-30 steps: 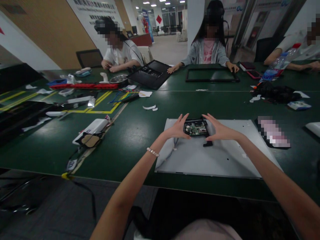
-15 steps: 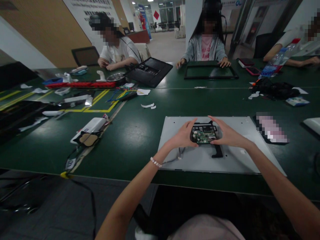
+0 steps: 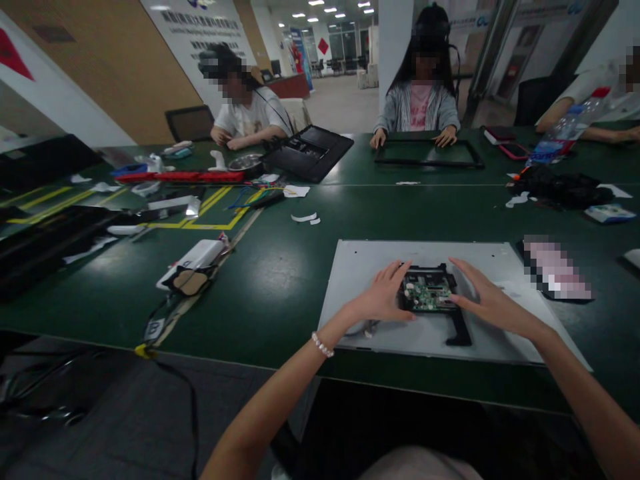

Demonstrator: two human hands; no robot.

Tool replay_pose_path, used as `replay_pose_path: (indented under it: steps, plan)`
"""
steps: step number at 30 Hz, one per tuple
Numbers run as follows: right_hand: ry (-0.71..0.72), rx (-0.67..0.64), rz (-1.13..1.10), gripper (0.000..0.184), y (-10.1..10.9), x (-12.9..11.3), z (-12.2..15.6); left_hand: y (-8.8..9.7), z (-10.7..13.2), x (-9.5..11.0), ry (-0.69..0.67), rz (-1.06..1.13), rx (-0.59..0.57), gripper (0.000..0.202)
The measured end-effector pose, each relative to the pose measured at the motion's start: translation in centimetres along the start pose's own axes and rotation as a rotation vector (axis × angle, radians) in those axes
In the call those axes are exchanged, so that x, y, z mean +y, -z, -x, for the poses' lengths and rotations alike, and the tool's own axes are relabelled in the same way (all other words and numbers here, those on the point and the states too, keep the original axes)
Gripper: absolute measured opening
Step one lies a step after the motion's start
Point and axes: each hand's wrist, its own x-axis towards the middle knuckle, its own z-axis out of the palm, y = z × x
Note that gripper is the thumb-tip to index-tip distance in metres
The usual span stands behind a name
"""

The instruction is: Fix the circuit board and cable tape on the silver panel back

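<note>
A green circuit board (image 3: 429, 297) sits in a black plastic bracket (image 3: 461, 330) over a grey metal panel (image 3: 350, 280). My left hand (image 3: 383, 295) curves round the left side of the board, fingers at its upper corner and thumb at its lower edge. On the other side, my right hand (image 3: 493, 303) has its fingers spread; its thumb tip meets the board's right edge, while the index finger points past the bracket's upper corner. A grey cable (image 3: 369, 329) emerges under my left wrist. Whether the bracket rests fully on the panel, I cannot tell.
Right of the panel lies a pink-screened phone (image 3: 557, 270). A white battery pack (image 3: 193, 263) with a cable is on the left. Across the green table (image 3: 270, 267), a co-worker's hands rest on a black frame (image 3: 430, 163); a black monitor shell (image 3: 310, 150) lies beside it.
The camera view has tilted and shifted, so everything sits lower and further right. My right hand has loosened and opened away from the board's right side; the left hand stays at the board's left.
</note>
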Motion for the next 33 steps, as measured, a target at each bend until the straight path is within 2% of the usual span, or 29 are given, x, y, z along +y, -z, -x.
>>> replay_pose_path:
  steps: [2, 3, 6, 8, 10, 13, 17, 22, 29, 33]
  plan:
    - [-0.053, 0.038, 0.073, 0.065, -0.8, 1.5, 0.8, 1.6, 0.0, -1.7, 0.018, -0.058, 0.028, 0.106]
    - [-0.068, 0.057, 0.105, 0.061, -1.2, 2.0, 1.1, 2.7, 0.0, -3.1, 0.054, -0.113, 0.082, 0.095]
    - [-0.086, 0.083, 0.209, 0.056, -2.4, 2.7, 1.8, 7.1, -0.3, -8.8, 0.271, -0.381, 0.328, 0.067]
    - [-0.083, 0.081, 0.289, 0.056, -3.0, 2.6, 1.9, 10.3, -0.5, -12.9, 0.408, -0.504, 0.419, 0.056]
    - [-0.074, 0.076, 0.354, 0.057, -3.4, 2.3, 1.8, 12.9, -0.7, -16.4, 0.500, -0.587, 0.433, 0.051]
    - [-0.058, 0.073, 0.409, 0.058, -3.7, 2.0, 1.6, 15.4, -1.0, -19.7, 0.561, -0.680, 0.370, 0.051]
    - [-0.055, 0.069, 0.448, 0.057, -3.9, 1.7, 1.4, 16.5, -1.5, -21.6, 0.603, -0.730, 0.230, 0.039]
    - [-0.067, 0.070, 0.469, 0.056, -4.0, 0.9, 1.1, 16.6, -2.1, -22.7, 0.633, -0.757, 0.221, 0.036]
    - [-0.089, 0.076, 0.460, 0.053, -3.8, 0.1, 0.6, 16.4, -2.9, -22.3, 0.655, -0.806, 0.219, 0.046]
    - [-0.090, 0.080, 0.447, 0.054, -3.7, 0.0, 0.6, 16.9, -2.8, -21.8, 0.640, -0.808, 0.201, 0.043]
